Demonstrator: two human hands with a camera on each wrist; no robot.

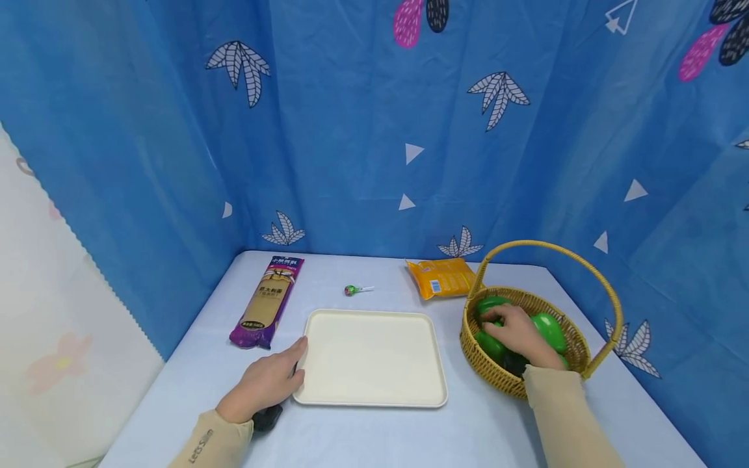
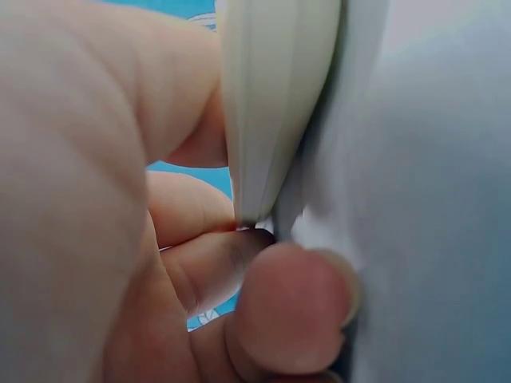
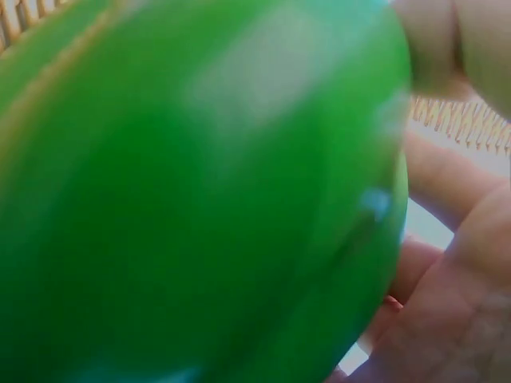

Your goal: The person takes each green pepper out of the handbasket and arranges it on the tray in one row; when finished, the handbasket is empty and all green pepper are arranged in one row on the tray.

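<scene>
My left hand (image 1: 269,380) is at the left side of a cream rectangular tray (image 1: 374,357), forefinger and thumb at its rim. In the left wrist view the tray's edge (image 2: 271,88) comes between the thumb and the curled fingers (image 2: 291,311). My right hand (image 1: 517,331) reaches into a wicker basket (image 1: 497,376) with its fingers bent over a glossy, lobed green bell pepper (image 3: 215,175), which fills most of the right wrist view. Another green piece (image 1: 550,330) lies beside that hand in the basket. The hand and wrist hide part of the basket's contents.
The basket's tall handle (image 1: 544,244) arches over the right side. An orange packet (image 1: 446,278) lies behind the basket's left side. A lollipop (image 1: 351,290) lies beyond the tray, and a purple noodle packet (image 1: 268,302) at the left. A blue curtain (image 1: 363,130) hangs behind the table.
</scene>
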